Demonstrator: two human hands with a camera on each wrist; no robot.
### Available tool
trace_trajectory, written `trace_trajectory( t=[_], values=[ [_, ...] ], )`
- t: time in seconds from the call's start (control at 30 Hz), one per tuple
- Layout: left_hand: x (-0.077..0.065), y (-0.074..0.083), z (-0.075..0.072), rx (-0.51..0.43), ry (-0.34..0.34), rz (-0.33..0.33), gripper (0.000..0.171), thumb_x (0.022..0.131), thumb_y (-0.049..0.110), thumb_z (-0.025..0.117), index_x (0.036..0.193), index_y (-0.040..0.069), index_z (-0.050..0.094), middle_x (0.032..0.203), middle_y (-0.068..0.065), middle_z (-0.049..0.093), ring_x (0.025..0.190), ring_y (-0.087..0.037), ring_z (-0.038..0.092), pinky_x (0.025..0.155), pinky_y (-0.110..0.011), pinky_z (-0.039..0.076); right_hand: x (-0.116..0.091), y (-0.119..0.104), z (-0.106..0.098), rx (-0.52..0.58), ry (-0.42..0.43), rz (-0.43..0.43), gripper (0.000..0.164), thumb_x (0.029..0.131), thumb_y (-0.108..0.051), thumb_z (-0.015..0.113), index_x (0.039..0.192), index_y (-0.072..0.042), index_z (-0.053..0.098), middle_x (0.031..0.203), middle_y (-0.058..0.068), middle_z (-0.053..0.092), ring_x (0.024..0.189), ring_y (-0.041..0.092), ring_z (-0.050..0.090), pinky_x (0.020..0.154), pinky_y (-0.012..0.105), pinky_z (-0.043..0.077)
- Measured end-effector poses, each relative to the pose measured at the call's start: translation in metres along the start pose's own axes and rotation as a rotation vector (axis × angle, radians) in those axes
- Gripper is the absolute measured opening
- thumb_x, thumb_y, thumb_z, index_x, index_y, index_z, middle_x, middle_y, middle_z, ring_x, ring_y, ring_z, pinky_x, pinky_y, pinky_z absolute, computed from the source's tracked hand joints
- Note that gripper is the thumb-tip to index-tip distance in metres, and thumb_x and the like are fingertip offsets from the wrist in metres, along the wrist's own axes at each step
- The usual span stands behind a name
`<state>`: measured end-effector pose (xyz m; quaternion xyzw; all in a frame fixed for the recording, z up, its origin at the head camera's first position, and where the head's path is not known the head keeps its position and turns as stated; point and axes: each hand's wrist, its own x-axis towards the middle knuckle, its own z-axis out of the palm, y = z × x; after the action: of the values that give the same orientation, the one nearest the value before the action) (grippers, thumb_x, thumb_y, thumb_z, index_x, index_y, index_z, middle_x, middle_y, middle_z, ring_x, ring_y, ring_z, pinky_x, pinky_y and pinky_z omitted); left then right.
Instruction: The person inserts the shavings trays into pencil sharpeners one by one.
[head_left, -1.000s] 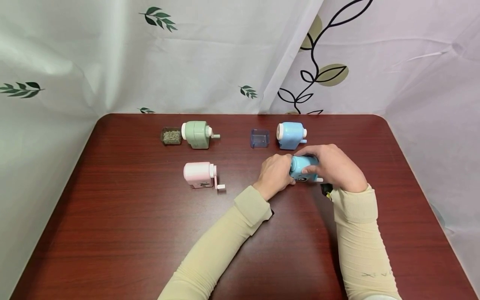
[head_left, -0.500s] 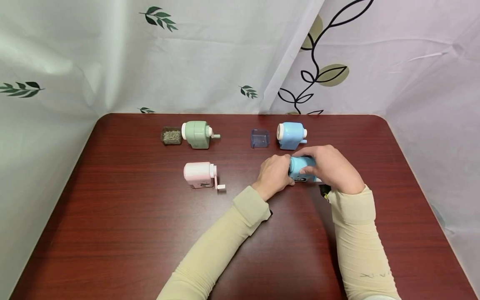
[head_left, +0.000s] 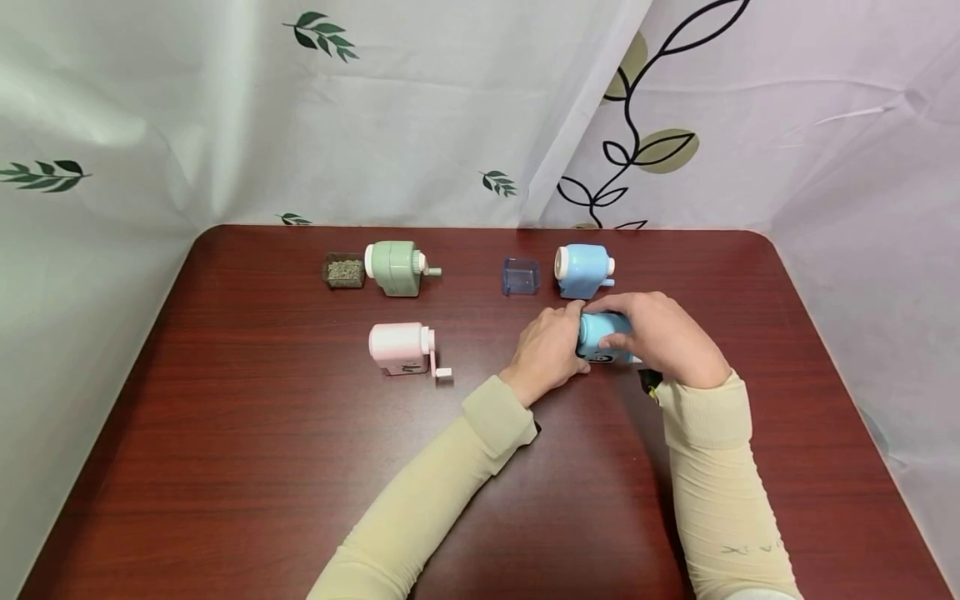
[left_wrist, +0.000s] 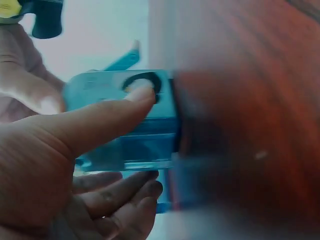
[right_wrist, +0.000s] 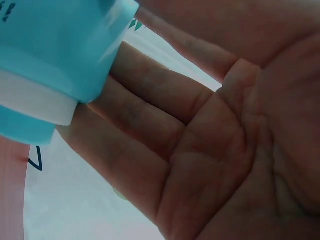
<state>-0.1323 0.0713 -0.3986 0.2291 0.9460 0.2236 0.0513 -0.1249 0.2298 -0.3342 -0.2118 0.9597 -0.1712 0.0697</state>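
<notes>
A turquoise crank pencil sharpener [head_left: 595, 327] stands on the right half of the table, between both hands. My left hand [head_left: 546, 350] grips its left end. In the left wrist view the thumb [left_wrist: 110, 120] lies over the round black-and-white print on the face, fingers on the far side, a see-through blue drawer [left_wrist: 150, 148] showing between. My right hand [head_left: 671, 342] holds the sharpener from above at its crank side, thumb on the near face. The right wrist view shows its fingers [right_wrist: 135, 120] along the turquoise body [right_wrist: 55, 45] and white collar. Most of the crank is hidden.
Behind stands a light-blue sharpener [head_left: 585, 268], with a see-through blue drawer [head_left: 521, 289] to its left. Farther left are a green sharpener [head_left: 397, 268] and a drawer of shavings [head_left: 344, 286]. A pink sharpener [head_left: 400, 346] stands left of my hands. A patterned curtain [head_left: 420, 125] hangs behind the table.
The turquoise sharpener and my right hand have shifted slightly left, and the white crank knob is now mostly covered. My left hand's fingertips have risen a little at the sharpener's end.
</notes>
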Motion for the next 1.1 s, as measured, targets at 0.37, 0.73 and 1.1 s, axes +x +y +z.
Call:
trace_trajectory(
  t=[0.37,0.73,1.1],
  values=[
    [-0.038,0.009,-0.065,0.056,0.147,0.160,0.078,0.076,0.032,0.077,0.140,0.006,0.041,0.131,-0.004,0.053,0.115,-0.021,0.047,0.095,-0.031,0.041,-0.003,0.001,-0.004,0.059,0.005,0.034,0.059,0.072,-0.015,0.080,0.127,-0.012,0.057,0.118,0.010,0.062,0.100,0.026,0.057,0.086,0.045,0.044],
    [-0.066,-0.041,-0.132,-0.049,0.313,0.163,0.063,0.083,0.034,0.070,0.137,0.010,0.047,0.123,-0.003,0.058,0.111,-0.018,0.050,0.093,-0.033,0.041,0.011,-0.025,-0.001,0.052,0.166,-0.073,0.055,0.083,-0.026,0.071,0.130,-0.006,0.054,0.129,0.012,0.054,0.120,0.028,0.046,0.100,0.044,0.034],
    [-0.072,-0.118,-0.174,-0.129,0.443,-0.022,0.053,0.085,0.030,0.069,0.132,0.011,0.053,0.122,-0.001,0.060,0.106,-0.015,0.056,0.085,-0.031,0.045,0.056,-0.081,0.000,0.047,0.169,-0.201,0.056,0.085,-0.029,0.069,0.134,-0.009,0.050,0.134,0.005,0.051,0.133,0.024,0.032,0.108,0.035,0.024]
  ],
)
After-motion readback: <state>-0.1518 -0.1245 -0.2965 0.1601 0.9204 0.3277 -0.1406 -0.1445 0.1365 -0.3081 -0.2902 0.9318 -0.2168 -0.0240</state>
